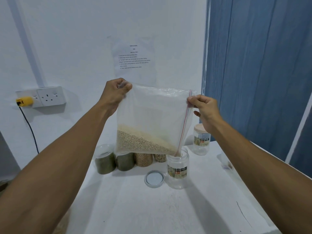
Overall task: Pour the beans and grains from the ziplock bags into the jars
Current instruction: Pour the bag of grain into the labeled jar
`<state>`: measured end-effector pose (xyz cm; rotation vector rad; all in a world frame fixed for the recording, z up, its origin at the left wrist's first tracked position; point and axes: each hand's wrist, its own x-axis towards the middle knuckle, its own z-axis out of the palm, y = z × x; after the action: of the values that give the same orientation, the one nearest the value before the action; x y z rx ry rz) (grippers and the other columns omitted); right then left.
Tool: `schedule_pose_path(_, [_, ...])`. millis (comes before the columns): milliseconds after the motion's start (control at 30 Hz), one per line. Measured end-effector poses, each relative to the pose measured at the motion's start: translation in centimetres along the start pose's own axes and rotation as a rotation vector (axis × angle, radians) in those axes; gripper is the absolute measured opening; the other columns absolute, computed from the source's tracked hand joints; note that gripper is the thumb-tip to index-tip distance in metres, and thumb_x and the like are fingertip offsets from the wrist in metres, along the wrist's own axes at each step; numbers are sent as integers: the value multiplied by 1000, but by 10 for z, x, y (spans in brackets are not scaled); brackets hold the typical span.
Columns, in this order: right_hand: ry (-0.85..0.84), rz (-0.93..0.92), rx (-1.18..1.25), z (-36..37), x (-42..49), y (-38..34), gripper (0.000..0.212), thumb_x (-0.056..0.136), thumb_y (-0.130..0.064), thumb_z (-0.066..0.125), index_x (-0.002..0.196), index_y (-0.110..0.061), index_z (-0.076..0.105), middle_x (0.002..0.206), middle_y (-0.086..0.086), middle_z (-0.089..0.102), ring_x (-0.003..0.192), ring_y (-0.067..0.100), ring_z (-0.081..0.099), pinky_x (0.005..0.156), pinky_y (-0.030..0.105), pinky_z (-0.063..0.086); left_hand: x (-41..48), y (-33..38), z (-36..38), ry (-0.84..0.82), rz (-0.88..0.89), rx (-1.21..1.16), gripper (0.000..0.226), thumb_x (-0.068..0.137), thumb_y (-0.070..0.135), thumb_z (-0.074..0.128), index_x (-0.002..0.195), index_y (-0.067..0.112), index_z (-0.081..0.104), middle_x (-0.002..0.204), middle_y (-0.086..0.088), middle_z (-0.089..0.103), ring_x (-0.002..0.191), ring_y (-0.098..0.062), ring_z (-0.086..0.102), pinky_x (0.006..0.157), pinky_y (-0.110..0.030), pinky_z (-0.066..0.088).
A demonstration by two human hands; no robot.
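The lid lies just left of the open jar. The ziplock bag hangs above the jar, mouth corner at the jar's rim. The left hand and right hand each pinch an upper corner. Pouring step; the next move likely calls for a steeper tilt.

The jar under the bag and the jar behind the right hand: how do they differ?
The open jar is uncapped, a lid lying beside it; the far jar is lidded. The bag's corner dips into the open jar; the far jar stands apart, behind the right hand. Both are clear and labelled.
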<state>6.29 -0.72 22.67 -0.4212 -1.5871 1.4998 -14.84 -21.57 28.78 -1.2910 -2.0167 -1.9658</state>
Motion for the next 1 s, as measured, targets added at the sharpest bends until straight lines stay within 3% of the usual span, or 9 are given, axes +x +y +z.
schedule_pose_path(433, [11,-7,-5,-2,-5,-2,8,89,-22,71,84,-17,73,86,3,72,86,15,64,81,35,46,2,8,3,-20,8,13,14,93,16,67,91,4,60,85,-9,51,76,-20,46,71,-31,42])
schedule_pose_path(600, [13,-13,-19,-1,-5,-1,8,90,-22,71,85,-16,74,87,3,73,85,16,65,80,34,46,5,8,3,-12,4,30,18,94,14,66,78,10,59,77,0,55,62,-5,54,61,-19,46])
schedule_pose_path(833, [4,-20,-32,-3,-4,-3,10,89,-23,71,81,-19,73,87,4,73,85,15,64,82,36,45,9,11,2,-30,22,32,15,92,17,69,88,5,61,88,-10,56,79,-21,52,74,-32,45])
schedule_pose_path(1000, [6,-19,-27,-4,-4,-2,10,90,-23,71,80,-19,73,87,4,73,85,15,64,79,34,44,10,15,4,-16,26,33,15,92,17,69,92,3,63,91,-10,59,79,-20,56,77,-34,50])
